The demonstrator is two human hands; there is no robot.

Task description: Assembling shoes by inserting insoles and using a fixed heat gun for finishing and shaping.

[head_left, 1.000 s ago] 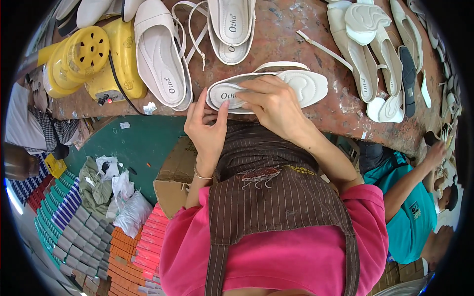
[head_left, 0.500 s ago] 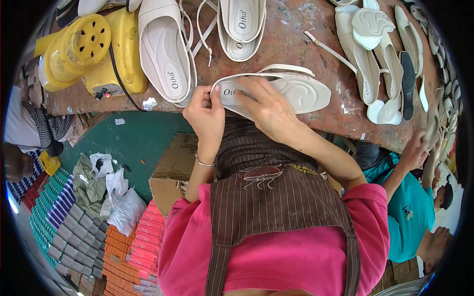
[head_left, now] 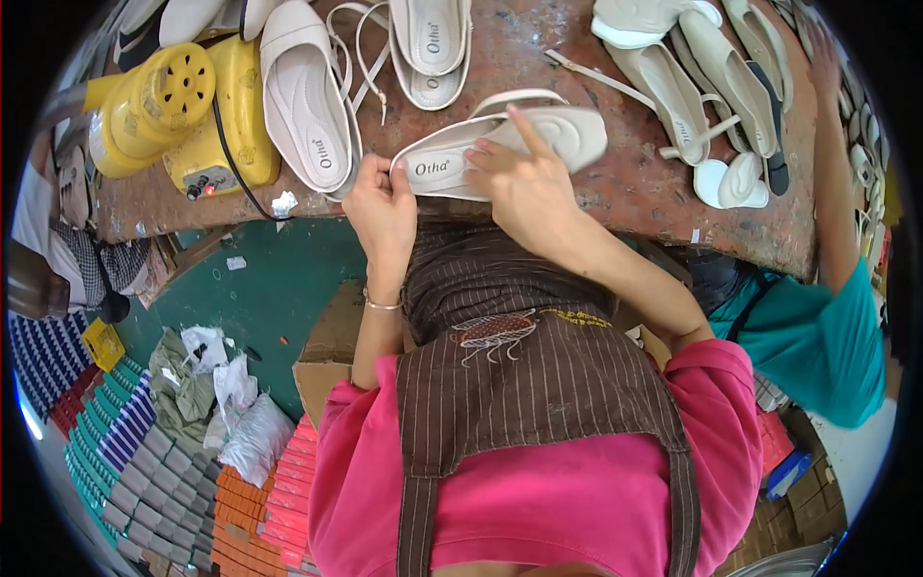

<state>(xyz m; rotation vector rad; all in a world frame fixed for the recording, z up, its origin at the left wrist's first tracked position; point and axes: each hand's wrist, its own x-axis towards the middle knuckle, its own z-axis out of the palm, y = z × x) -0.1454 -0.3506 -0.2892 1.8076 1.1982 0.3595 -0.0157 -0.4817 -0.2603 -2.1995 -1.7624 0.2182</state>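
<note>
A cream shoe (head_left: 437, 167) lies tilted along the near edge of the workbench, its heel toward the left. At its other end is a padded white piece (head_left: 569, 135) with curved ridges. The thumb and fingers of my left hand (head_left: 379, 207) pinch the rim at the heel. My right hand (head_left: 531, 183) rests over the middle of the shoe, index finger stretched out toward the far side and the other fingers bent at the insole. Its thumb is hard to make out. A pale strap arches along the shoe's far side.
Yellow blower-like machine (head_left: 183, 87) with a black cable stands on the bench (head_left: 663, 216) at left. More cream shoes (head_left: 306, 106) lie behind and to the right (head_left: 687, 115). Beyond the bench's right end, a co-worker's arm (head_left: 836, 192) reaches forward. Stacked boxes (head_left: 159, 490) and bags fill the lower left.
My right index finger has lifted and straightened, baring more of the insole; my left hand keeps its pinch. The view has shifted slightly. The co-worker's arm now stretches farther forward.
</note>
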